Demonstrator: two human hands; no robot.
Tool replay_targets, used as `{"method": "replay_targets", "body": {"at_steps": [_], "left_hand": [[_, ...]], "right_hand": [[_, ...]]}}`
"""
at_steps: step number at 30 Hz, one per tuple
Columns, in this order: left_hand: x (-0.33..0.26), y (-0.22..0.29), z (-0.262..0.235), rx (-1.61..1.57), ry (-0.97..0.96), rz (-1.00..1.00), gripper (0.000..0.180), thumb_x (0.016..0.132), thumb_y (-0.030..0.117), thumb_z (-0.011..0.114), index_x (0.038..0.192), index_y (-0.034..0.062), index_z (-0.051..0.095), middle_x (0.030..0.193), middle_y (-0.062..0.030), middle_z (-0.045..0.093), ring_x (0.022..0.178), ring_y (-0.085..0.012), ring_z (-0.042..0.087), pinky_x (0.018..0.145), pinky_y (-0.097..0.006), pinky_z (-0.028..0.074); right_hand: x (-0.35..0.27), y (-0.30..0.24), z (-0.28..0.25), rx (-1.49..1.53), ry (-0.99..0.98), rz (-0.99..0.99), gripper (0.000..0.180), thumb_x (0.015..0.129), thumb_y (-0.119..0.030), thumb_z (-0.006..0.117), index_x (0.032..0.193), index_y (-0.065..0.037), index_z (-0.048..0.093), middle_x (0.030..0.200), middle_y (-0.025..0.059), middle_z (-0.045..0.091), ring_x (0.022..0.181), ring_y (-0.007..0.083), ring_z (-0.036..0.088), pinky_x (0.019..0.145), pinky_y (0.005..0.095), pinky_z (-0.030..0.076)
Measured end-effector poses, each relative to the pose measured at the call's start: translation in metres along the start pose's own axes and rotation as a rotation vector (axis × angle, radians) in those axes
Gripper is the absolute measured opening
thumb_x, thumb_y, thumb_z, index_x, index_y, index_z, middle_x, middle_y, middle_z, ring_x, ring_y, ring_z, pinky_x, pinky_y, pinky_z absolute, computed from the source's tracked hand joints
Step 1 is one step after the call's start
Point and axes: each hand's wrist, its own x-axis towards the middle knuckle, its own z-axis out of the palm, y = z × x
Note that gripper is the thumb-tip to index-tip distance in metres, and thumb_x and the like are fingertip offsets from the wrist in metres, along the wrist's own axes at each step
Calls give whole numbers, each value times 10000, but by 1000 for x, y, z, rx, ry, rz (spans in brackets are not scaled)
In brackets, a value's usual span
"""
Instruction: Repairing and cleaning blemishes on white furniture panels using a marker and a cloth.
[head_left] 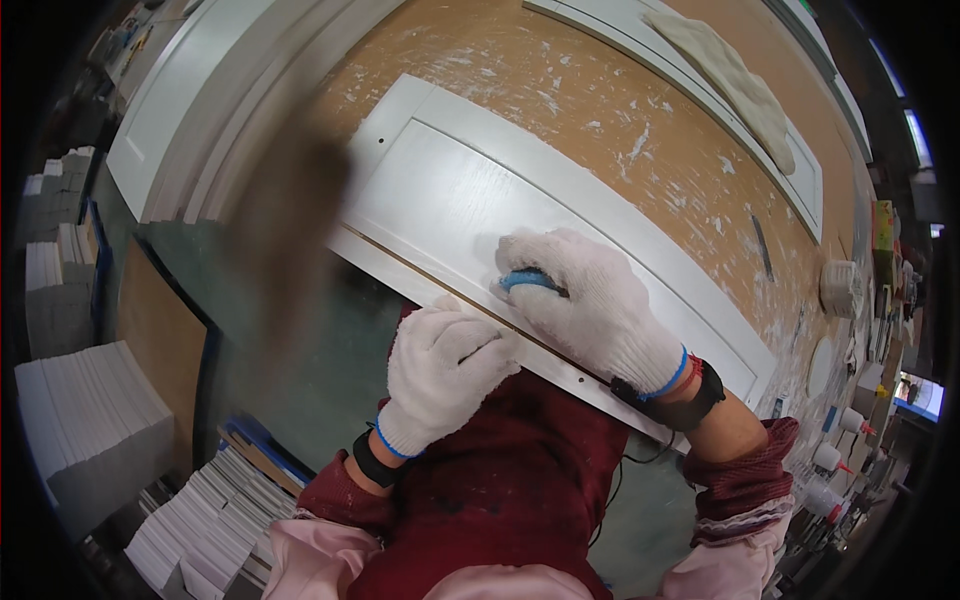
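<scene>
A white cabinet door panel (480,190) with a recessed middle lies on the bench at a slant, its near edge toward my body. My right hand (600,300), in a white knitted glove, rests on the panel with its fingers wrapped round a small blue object (532,280). Most of that object is hidden, so its kind does not show. At the near edge of the panel is my left hand (445,370), also gloved. Its fingers are curled in at the edge, and their tips are partly hidden.
The brown bench top (600,130) is flecked with white. Beyond lies another white panel (720,110) with a cloth (730,75) on it. White panels (190,100) are stacked at the far left. A blurred brown shape (290,200) hangs close in front. Bottles (828,458) stand at right.
</scene>
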Motion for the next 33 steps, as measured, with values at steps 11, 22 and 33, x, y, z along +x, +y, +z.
{"method": "replay_targets", "body": {"at_steps": [11, 22, 33], "left_hand": [[1, -4, 0, -35, 30, 7, 323, 582, 166, 846, 868, 183, 697, 937, 54, 623, 901, -206, 559, 773, -361, 481], [2, -1, 0, -22, 4, -15, 303, 584, 161, 842, 851, 178, 700, 925, 55, 621, 890, -200, 557, 776, -357, 484], [11, -7, -1, -55, 67, 80, 256, 595, 161, 747, 836, 108, 679, 857, 12, 601, 777, -188, 580, 587, -330, 493]], "right_hand": [[-18, -2, -11, 105, 64, 74, 128, 871, -196, 605, 923, -79, 607, 806, 174, 582, 799, 352, 598, 714, 412, 476], [-6, 1, 2, 152, 65, 57, 136, 871, -185, 615, 940, -68, 614, 804, 178, 582, 783, 343, 596, 719, 398, 478], [-2, 5, 2, 146, 64, 32, 154, 865, -186, 635, 958, -64, 628, 827, 181, 595, 791, 346, 597, 735, 398, 482]]}}
